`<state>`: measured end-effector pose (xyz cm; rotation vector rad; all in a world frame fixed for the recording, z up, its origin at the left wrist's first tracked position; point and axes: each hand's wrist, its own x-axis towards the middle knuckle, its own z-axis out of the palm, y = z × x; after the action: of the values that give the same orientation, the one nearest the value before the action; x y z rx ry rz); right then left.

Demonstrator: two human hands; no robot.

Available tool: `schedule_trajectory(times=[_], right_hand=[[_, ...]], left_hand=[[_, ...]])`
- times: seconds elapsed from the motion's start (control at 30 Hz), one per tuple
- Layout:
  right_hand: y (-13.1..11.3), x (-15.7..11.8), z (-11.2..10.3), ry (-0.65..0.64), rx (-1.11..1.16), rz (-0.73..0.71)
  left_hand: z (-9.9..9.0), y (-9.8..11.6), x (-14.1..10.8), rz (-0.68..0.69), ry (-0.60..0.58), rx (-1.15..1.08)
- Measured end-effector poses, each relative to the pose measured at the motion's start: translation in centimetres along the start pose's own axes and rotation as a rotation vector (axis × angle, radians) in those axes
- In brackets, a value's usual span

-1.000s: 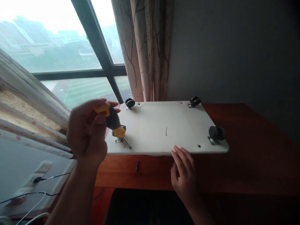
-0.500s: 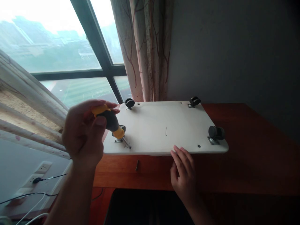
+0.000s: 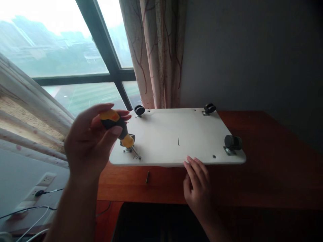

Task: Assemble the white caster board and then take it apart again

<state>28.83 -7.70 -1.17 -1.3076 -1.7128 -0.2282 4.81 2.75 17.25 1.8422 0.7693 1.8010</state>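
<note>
Clasping a yellow-and-black screwdriver (image 3: 122,130), left hand (image 3: 85,144) above white rectangular board (image 3: 161,134), right hand (image 3: 198,181) half-curled at its near edge, four black casters (image 3: 230,143) attached, one metal screw (image 3: 147,177) loose before it.

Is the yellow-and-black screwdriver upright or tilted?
Tilted: the yellow-and-black screwdriver slants from the left hand, down and rightward, to its tip at the white rectangular board.
</note>
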Motion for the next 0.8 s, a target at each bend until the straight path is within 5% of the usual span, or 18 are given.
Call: schedule_trajectory(times=[0.23,0.37,0.53,0.67,0.8], right_hand=[[0.0,0.0,0.0,-0.004,0.0,0.005],[0.0,0.0,0.0,-0.001,-0.004,0.001],[0.1,-0.1,0.0,-0.004,-0.005,-0.002],[0.1,-0.1,0.0,-0.007,-0.005,-0.002],[0.1,-0.1,0.0,-0.005,-0.002,-0.001]], left_hand=[[-3.1,-1.4,0.8,-0.027,-0.198,-0.25],[-2.6,-1.3,0.7,0.023,-0.109,-0.129],[-1.2,0.8,0.0,0.129,0.161,0.383],[-0.6,2.6,-0.5,-0.005,0.136,0.333],[-1.6,2.5,-0.2,-0.051,-0.027,0.143]])
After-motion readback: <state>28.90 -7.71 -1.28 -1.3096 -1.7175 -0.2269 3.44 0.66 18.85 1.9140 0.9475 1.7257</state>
